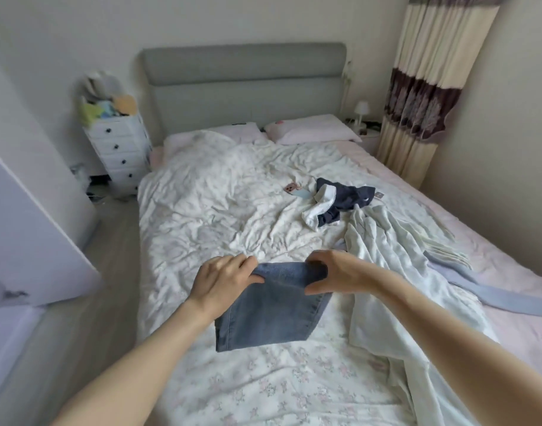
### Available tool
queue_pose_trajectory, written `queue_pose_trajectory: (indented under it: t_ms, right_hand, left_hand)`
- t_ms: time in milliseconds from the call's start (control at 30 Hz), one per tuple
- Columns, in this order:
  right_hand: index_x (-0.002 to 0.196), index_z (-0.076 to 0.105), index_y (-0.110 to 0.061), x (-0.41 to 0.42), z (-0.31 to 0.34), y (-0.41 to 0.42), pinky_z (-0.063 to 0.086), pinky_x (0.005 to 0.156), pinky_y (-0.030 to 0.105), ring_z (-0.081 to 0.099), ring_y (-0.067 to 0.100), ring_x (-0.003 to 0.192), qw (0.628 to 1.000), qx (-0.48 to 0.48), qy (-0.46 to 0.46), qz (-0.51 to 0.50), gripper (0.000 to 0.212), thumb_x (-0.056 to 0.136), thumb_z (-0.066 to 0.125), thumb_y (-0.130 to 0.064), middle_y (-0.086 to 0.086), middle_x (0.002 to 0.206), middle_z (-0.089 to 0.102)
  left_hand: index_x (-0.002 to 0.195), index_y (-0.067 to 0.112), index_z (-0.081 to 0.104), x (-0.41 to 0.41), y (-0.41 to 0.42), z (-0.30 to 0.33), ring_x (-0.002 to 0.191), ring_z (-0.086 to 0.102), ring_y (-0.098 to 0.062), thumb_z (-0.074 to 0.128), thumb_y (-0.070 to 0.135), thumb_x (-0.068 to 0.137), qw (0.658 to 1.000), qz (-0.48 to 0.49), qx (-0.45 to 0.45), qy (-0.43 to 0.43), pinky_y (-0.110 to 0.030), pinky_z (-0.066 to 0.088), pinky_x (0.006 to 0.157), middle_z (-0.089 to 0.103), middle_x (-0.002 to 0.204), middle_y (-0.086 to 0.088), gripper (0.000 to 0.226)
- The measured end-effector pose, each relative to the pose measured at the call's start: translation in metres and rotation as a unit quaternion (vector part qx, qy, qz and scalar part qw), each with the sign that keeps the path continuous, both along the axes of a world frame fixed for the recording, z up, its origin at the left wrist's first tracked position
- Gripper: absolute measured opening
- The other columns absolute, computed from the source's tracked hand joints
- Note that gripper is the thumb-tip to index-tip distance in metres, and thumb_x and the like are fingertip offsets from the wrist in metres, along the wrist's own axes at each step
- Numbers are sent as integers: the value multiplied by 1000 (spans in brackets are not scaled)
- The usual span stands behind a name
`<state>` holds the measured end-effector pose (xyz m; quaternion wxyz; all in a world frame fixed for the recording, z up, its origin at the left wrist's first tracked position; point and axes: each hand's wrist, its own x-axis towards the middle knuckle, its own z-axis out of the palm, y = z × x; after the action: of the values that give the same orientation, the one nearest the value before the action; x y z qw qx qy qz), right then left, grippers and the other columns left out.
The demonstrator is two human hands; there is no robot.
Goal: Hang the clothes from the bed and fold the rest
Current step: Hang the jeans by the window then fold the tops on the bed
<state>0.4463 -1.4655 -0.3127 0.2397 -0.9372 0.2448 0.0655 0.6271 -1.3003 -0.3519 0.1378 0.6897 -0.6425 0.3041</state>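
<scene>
- Left hand (222, 279) pinching the far left corner of the folded jeans (269, 309), thumb on top, fingers curled over the fold edge and partly tucked out of sight.
- Right hand (331, 273) gripping the far right corner of the same fold, fingertips hidden behind the denim, thumb pressed along the near side.
- Between both hands, blue denim folded into a compact block, lying on the floral quilt of the bed (233, 210); layers underneath not visible.
- Just right of the right hand, pale green garment (383, 272) sprawled across the quilt, lower end running under the right forearm and cut off at the frame edge.
- Beyond it, light blue cloth (509, 302), partly covered and cut by the right border.
- Further from the hands, crumpled navy and white clothes (334, 204); exact items hard to tell.
- Beside those, a phone (292, 188), small and blurred.
- Far left of the hands, white drawer unit (122, 149), blurred pile on top.
</scene>
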Motion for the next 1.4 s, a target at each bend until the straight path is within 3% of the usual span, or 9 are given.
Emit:
queue_pose_trajectory:
  t_ms: [100,200,500,767,867,967,1067,1200,1400]
  right_hand:
    - [118,43,-19,30,21,57,38,71,33,57,24,101,972,-214,-12,95,54,78,61,-51,0,114,57]
    - [118,40,-16,59,29,106,41,82,36,54,25,108,948,-269,-99,136,45,87,56,-46,3,117,54]
    - [104,52,-13,162,69,248,37,78,32,57,24,98,883,-269,-311,228,24,93,46,-34,2,103,60]
    - [99,55,-12,279,110,408,34,71,32,60,28,89,838,-267,-384,280,19,91,50,-29,3,94,62]
    - [111,51,-19,313,117,439,31,76,30,56,21,96,840,-283,-386,257,25,95,40,-34,-3,102,59]
    - [114,48,-21,345,126,458,29,77,27,54,18,99,848,-282,-383,232,25,96,36,-35,-5,105,57]
    - [112,48,-21,381,136,464,30,79,29,53,19,100,855,-274,-390,206,24,96,37,-34,-5,105,57]
    - [111,49,-20,435,149,466,29,79,30,52,20,99,850,-278,-400,201,22,95,39,-32,-5,104,57]
    - [110,51,-19,541,168,467,28,79,30,53,21,100,833,-272,-431,215,22,95,40,-30,-4,104,59]
  left_hand:
    - [65,10,59,-5,52,34,45,58,-18,86,38,58,998,59,-11,1,-23,42,37,56,54,1,39]
    - [64,10,59,0,107,63,47,60,-18,88,38,53,992,119,-27,-19,-21,39,37,58,54,2,42]
    - [67,8,57,42,277,127,46,60,-22,83,40,60,950,306,-50,-39,-23,37,35,59,55,-3,42]
    - [69,9,59,116,441,172,43,58,-21,77,47,66,896,436,-21,-83,-22,35,34,59,54,-2,42]
    - [70,11,61,140,467,187,44,59,-19,74,50,69,876,473,12,-95,-21,34,35,59,54,0,41]
    - [90,11,61,169,479,200,66,66,-21,55,53,84,861,502,42,-66,-26,40,47,65,75,-2,43]
    - [91,13,59,202,481,208,70,66,-19,56,56,83,842,534,11,-76,-25,39,50,65,77,-1,43]
    - [112,14,47,263,475,208,98,60,-23,32,56,93,831,556,-10,-16,-30,40,69,61,106,-2,48]
    - [114,15,51,356,472,219,108,53,-21,38,57,91,792,602,-96,30,-33,36,85,60,112,-2,49]
